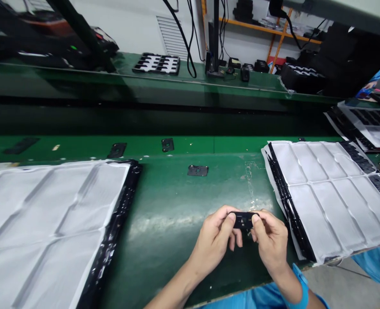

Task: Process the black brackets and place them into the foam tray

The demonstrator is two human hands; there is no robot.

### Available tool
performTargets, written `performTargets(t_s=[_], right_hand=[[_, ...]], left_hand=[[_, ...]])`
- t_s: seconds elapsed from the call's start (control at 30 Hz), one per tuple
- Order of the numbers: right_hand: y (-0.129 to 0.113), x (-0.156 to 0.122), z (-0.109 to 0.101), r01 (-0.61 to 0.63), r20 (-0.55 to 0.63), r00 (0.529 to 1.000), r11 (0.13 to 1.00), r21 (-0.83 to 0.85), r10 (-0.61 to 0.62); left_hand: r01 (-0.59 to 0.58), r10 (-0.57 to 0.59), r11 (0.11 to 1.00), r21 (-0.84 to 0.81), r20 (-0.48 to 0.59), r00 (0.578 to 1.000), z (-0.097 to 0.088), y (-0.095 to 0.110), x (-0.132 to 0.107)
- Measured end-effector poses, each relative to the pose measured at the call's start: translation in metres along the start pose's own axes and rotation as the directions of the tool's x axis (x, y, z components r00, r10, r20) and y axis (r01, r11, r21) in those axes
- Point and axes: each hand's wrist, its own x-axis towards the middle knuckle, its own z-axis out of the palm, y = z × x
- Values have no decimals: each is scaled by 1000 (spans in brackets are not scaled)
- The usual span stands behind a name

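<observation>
A small black rectangular plastic part (243,220) with cut-outs is held up above the green table, near its front edge. My left hand (218,229) pinches its left end between thumb and fingers. On the opposite end, my right hand (269,234) grips it the same way, with a blue band around the wrist. Farther back on the table lies a similar flat black part (197,171). Behind that one, on the lighter green strip, rests another black part (167,145).
Stacked trays under white sheeting stand at the left (80,206) and right (334,184). More black parts lie toward the back left (117,150). A black-and-white tray (157,64) sits on the rear ledge. Cables (190,38) hang above it. Part of another person's blue clothing (376,262) shows at right.
</observation>
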Motion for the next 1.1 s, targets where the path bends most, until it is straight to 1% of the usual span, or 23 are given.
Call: performTargets(t_s=[0.2,0.3,0.4,0.53,0.63,0.7,0.77,0.83,0.9,1.0,1.1], right_hand=[[4,0,0,-25,-5,1000,1000,5,25],[5,0,1,-26,-4,1000,1000,-2,26],[5,0,1,-1,3,1000,1000,-14,1],[4,-1,0,45,14,999,997,-58,-44],[1,-1,-2,120,28,993,988,-101,-118],[-2,-1,-4,183,67,982,977,-107,-176],[-4,-1,-7,211,129,972,973,-91,-198],[-5,0,-8,164,187,971,985,-57,-151],[-5,0,-9,45,214,976,999,-1,-44],[-3,-1,-7,-140,215,970,986,95,117],[-2,-1,-3,-233,204,958,962,140,202]], left_hand=[[-29,30,999,-35,38,999,-1,1,-2],[-23,24,1000,-19,34,999,-1,-1,-1],[-16,17,1000,-19,20,1000,0,-4,1],[8,-8,1000,-6,-6,1000,-2,-5,2],[51,-50,999,15,-41,998,-6,-5,2],[84,-82,996,28,-58,995,-9,-6,2],[118,-115,993,27,-70,991,-11,-6,1],[141,-139,990,12,-91,986,-10,-6,-1],[146,-146,989,-6,-97,985,-9,-4,-4],[134,-136,990,-33,-48,990,-6,0,-10],[131,-131,991,-20,-8,991,-6,6,-15]])
